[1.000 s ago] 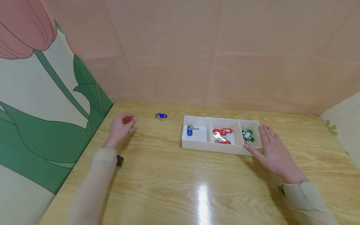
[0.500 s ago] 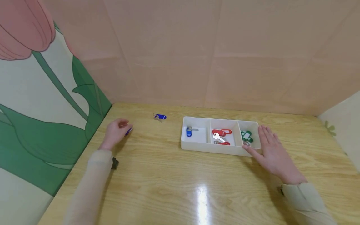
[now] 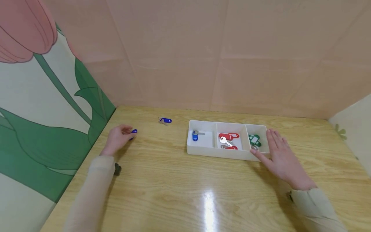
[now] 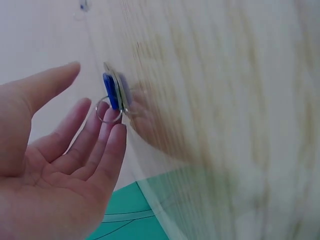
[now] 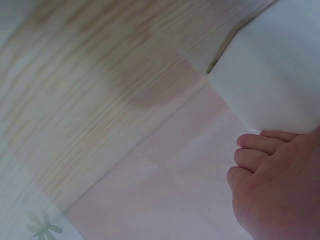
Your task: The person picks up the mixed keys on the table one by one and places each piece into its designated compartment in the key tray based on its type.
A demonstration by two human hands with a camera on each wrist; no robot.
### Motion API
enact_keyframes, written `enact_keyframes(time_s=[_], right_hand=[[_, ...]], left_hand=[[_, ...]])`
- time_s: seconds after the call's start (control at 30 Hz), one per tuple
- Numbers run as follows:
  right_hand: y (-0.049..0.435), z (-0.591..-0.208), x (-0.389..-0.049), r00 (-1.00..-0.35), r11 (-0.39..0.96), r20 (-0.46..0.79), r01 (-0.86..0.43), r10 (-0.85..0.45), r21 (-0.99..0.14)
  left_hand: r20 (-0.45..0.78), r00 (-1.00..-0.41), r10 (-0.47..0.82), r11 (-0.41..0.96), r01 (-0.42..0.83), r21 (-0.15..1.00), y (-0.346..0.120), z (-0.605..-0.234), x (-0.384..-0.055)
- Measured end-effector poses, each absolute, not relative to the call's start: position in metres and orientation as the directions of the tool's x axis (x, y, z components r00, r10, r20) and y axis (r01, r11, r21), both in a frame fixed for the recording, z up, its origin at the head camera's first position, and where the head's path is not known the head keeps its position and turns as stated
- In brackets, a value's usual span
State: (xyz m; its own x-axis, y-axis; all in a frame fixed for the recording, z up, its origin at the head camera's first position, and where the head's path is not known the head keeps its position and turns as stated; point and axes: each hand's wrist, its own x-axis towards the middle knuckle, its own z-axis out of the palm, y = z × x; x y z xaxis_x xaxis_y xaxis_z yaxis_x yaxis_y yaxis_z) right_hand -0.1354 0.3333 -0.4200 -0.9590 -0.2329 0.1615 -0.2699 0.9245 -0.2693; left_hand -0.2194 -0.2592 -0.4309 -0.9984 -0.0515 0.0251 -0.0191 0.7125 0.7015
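A blue key tag (image 3: 133,133) with a metal ring and a key lies on the table at the fingertips of my left hand (image 3: 117,139). In the left wrist view the thumb stands apart from this tag (image 4: 111,91), and the loosely bent fingers are at its ring; whether they touch it I cannot tell. My right hand (image 3: 282,161) rests with straight fingers against the right end of a white three-compartment tray (image 3: 203,150), the thumb at its front rim. Inside are a blue-tagged key (image 3: 195,136) at left, red-tagged keys (image 3: 226,137) in the middle and green tags (image 3: 255,140) at right.
Another blue key tag (image 3: 166,120) with a key lies near the back of the wooden table (image 3: 162,187), between my left hand and the tray. A pinkish wall covering (image 3: 185,64) rises behind, and a flower-patterned panel (image 3: 43,129) borders the left side.
My left hand has drawn back slightly to the left and towards me. The blue key tag at its fingertips has come into clearer sight. My right hand and the tray stay in place.
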Motion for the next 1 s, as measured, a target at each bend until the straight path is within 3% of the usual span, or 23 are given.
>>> enact_keyframes(time_s=[1.0], right_hand=[[0.331,-0.416,-0.134,-0.963,0.925,0.144,-0.259,-0.226,-0.279]], left_hand=[[-0.089,-0.994,0.057,0.765,-0.013,0.643,-0.248,-0.425,-0.227]])
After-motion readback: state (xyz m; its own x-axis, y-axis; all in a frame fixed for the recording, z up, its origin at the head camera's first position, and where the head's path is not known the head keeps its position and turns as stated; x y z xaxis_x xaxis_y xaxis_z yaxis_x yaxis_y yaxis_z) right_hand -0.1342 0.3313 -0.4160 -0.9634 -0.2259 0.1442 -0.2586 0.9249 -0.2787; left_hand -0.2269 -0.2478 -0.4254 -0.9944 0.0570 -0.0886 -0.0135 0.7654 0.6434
